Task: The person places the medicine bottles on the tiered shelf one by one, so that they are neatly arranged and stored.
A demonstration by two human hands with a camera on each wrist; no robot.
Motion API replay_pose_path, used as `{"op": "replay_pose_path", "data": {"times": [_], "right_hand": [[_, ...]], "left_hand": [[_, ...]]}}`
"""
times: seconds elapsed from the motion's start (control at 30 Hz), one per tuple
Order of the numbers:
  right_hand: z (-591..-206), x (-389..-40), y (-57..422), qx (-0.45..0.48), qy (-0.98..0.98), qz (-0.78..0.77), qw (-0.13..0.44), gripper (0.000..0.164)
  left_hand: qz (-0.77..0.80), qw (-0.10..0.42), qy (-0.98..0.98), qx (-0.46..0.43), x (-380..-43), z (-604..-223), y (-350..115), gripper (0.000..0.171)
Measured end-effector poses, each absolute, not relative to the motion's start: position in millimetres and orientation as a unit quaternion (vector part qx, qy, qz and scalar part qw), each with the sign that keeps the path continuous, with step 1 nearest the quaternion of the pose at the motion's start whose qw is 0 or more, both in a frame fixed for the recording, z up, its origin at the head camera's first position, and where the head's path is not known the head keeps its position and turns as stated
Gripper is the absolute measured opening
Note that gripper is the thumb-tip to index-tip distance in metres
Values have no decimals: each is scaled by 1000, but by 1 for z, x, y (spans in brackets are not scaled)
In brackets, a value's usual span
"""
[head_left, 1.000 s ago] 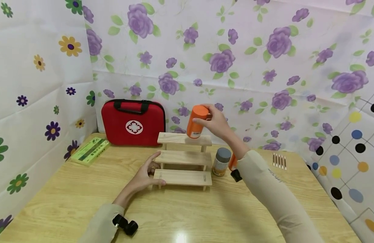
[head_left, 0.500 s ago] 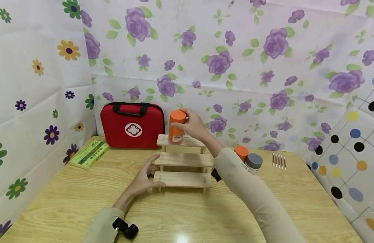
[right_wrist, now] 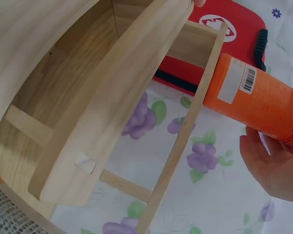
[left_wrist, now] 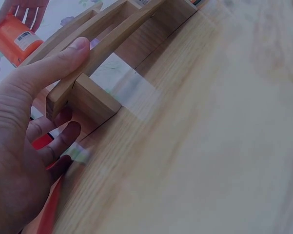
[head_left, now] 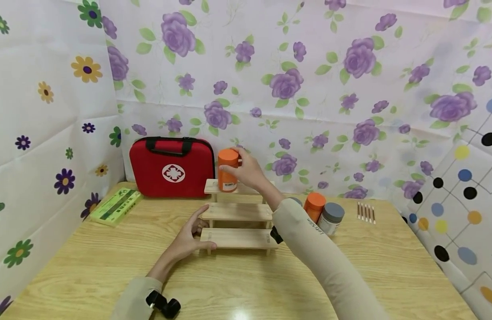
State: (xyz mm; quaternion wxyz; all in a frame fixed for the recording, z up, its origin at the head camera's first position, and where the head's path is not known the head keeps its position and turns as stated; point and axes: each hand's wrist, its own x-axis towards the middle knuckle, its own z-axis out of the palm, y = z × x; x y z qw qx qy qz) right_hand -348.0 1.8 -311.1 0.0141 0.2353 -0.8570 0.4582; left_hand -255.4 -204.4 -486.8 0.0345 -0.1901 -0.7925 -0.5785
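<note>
A three-tier wooden shelf stand point(head_left: 238, 238) is on the table. At its left end my left hand point(head_left: 184, 238) grips it, thumb over the lowest board and the other fingers bent around the end. My right hand point(head_left: 250, 170) holds an orange bottle point(head_left: 228, 172) with an orange lid and a barcode label, upright at the left end of the top board. In the right wrist view the bottle point(right_wrist: 258, 97) has its base at the top board's edge, and fingers point(right_wrist: 268, 168) lie along its side near the lid.
Behind on the left stands a red first-aid bag point(head_left: 172, 171), beside a green-yellow box point(head_left: 116, 206). Right of the shelf are another orange-lidded bottle point(head_left: 315, 205) and a grey-lidded jar point(head_left: 331, 218); a further grey lid is partly hidden by my right sleeve. Several cotton swabs point(head_left: 366, 213) lie farther right.
My right hand has carried the orange bottle leftward and down onto the left end of the top board, from tilted to upright. My left hand has kept its grip on the shelf.
</note>
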Motion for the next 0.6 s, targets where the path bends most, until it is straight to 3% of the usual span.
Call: {"op": "replay_pose_path", "data": {"times": [0.6], "right_hand": [[-322,-346,21,220,-839,497,-10,79]], "left_hand": [[-578,27,-793,-190,-256,-487,-204,104]]}}
